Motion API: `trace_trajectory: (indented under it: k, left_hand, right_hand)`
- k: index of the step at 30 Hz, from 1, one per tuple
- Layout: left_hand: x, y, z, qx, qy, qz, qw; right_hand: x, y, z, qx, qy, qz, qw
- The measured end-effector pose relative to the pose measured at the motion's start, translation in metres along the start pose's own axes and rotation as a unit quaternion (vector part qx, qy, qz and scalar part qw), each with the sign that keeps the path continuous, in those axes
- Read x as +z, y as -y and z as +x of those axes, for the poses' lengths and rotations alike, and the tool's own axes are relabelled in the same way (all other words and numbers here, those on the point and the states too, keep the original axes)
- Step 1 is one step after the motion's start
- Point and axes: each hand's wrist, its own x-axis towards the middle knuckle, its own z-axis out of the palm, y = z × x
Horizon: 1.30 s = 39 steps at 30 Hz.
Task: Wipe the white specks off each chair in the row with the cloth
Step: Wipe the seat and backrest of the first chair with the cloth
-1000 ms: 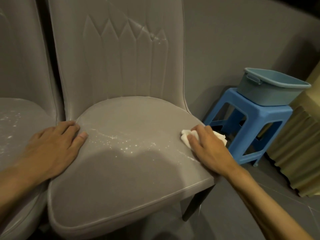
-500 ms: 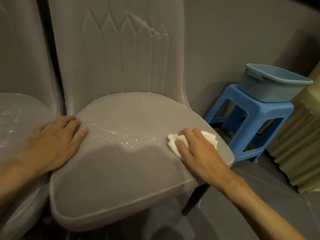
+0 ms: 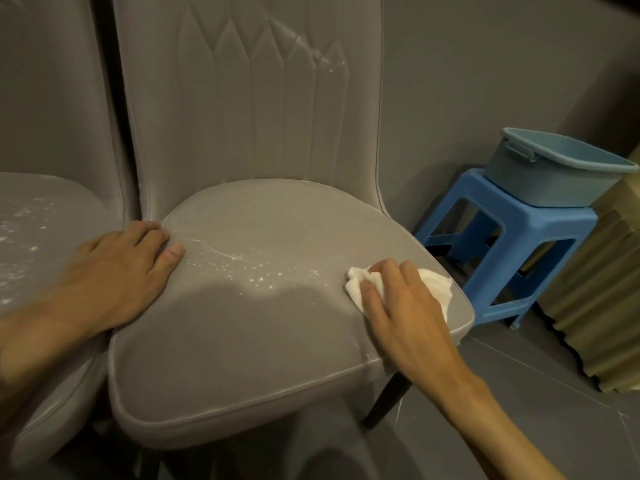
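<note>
The white cloth (image 3: 434,289) is pressed by the right hand (image 3: 401,306) at the chair seat (image 3: 242,341)'s three o'clock; the specks (image 3: 242,268) toward nine o'clock are to be swept next, the left hand (image 3: 117,268) lying flat, released.

Probably a home dining corner: padded grey chairs (image 3: 249,306), blue plastic stool (image 3: 502,244), wash basin (image 3: 554,171).

Left chair (image 3: 41,237) cut off at edge; cloth (image 3: 433,285) mostly hidden under right hand (image 3: 401,313).
</note>
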Motion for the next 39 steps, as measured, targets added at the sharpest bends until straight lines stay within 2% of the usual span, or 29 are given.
trace_trajectory:
  k: [5, 7, 10, 11, 15, 17, 21, 22, 26, 28, 34, 36, 39]
  left_hand:
    - [-0.007, -0.005, -0.004, -0.004, 0.007, -0.017, 1.0]
    - [-0.008, -0.005, -0.004, -0.006, 0.009, -0.018, 1.0]
    - [-0.006, -0.006, -0.004, -0.01, 0.017, -0.024, 1.0]
    - [-0.006, -0.005, -0.004, -0.009, 0.015, -0.027, 0.999]
    - [-0.007, -0.005, -0.004, -0.004, 0.011, -0.025, 1.0]
    - [-0.007, -0.005, -0.005, -0.007, 0.015, -0.024, 1.0]
    - [-0.006, -0.005, -0.006, -0.002, 0.008, -0.022, 1.0]
    - [-0.005, -0.005, -0.006, -0.004, 0.006, -0.023, 1.0]
    - [-0.006, -0.005, -0.007, -0.003, 0.006, -0.02, 1.0]
    - [-0.006, -0.005, -0.007, -0.004, 0.007, -0.02, 1.0]
    - [-0.005, -0.005, -0.006, -0.009, 0.013, -0.016, 1.0]
    - [-0.005, -0.004, -0.007, -0.012, 0.015, -0.016, 1.0]
    - [-0.004, -0.003, -0.007, -0.009, 0.018, -0.006, 1.0]
  right_hand:
    - [0.004, 0.018, -0.009, -0.078, 0.065, 0.011, 0.995]
    - [-0.002, -0.003, 0.01, -0.049, 0.065, -0.021, 0.996]
    - [-0.008, -0.026, 0.039, 0.045, 0.041, -0.047, 0.997]
    - [-0.004, -0.022, 0.041, 0.047, 0.043, -0.046, 0.997]
    - [0.005, 0.013, 0.023, -0.055, 0.099, -0.012, 0.994]
    - [0.0, 0.003, 0.034, -0.064, 0.12, -0.018, 0.991]
    - [0.0, -0.027, 0.079, 0.033, 0.09, -0.065, 0.993]
    - [0.006, -0.023, 0.082, 0.035, 0.086, -0.065, 0.994]
    - [0.018, 0.009, 0.059, -0.071, 0.123, -0.021, 0.99]
    - [0.011, 0.008, 0.058, -0.098, 0.152, -0.014, 0.983]
    - [0.02, -0.026, 0.12, 0.021, 0.102, -0.057, 0.993]
    - [0.034, -0.01, 0.115, -0.006, 0.111, -0.04, 0.993]
    - [0.037, 0.014, 0.087, -0.12, 0.139, -0.001, 0.983]
